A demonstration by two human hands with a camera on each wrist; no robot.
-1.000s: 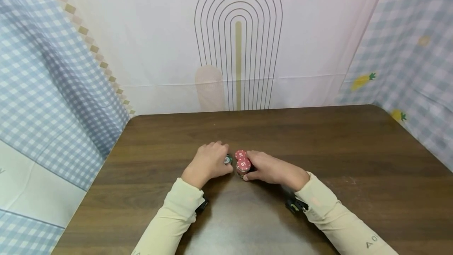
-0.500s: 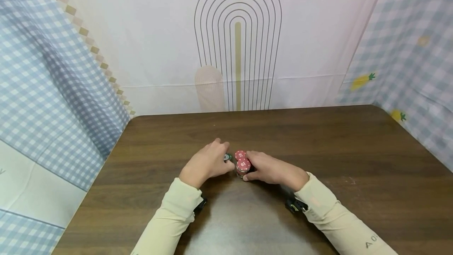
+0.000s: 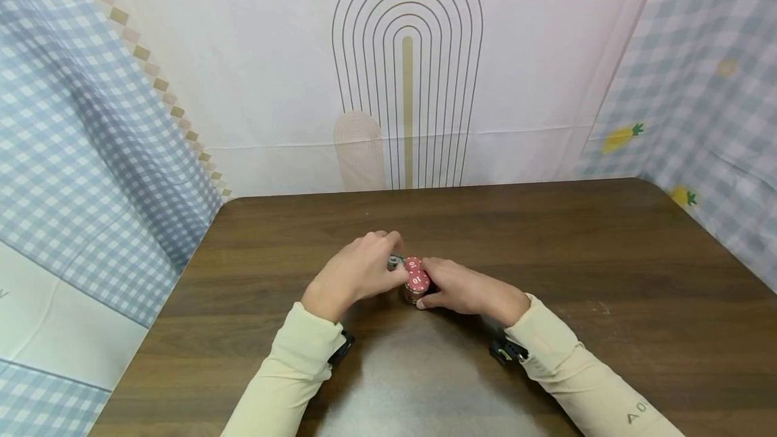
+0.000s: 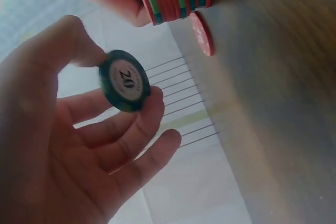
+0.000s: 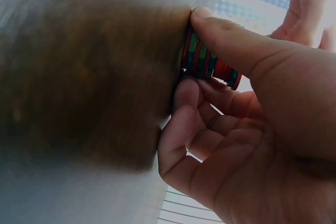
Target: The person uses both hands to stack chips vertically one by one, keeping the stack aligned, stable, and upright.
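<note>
My left hand (image 3: 358,272) pinches a green poker chip (image 4: 125,81) marked 20 between thumb and fingertips, tilted and held just left of a stack of poker chips (image 3: 417,283). In the right wrist view the stack (image 5: 205,59) shows red and green edges, and a red chip marked 10 tops it in the head view. Around the stack's near and right sides, my right hand (image 3: 464,287) grips with thumb and curled fingers. A single red chip (image 4: 201,34) lies on the table right behind the stack; it also carries a 10.
The brown wooden table (image 3: 546,235) spreads around both hands. Behind it hangs a white cloth (image 3: 273,73) with an arch pattern, and blue checked cloth (image 3: 79,120) hangs at the sides.
The left hand has lifted the green chip off the table and moved slightly right and upward in the head view, closer to the stack. The right hand and stack have stayed put.
</note>
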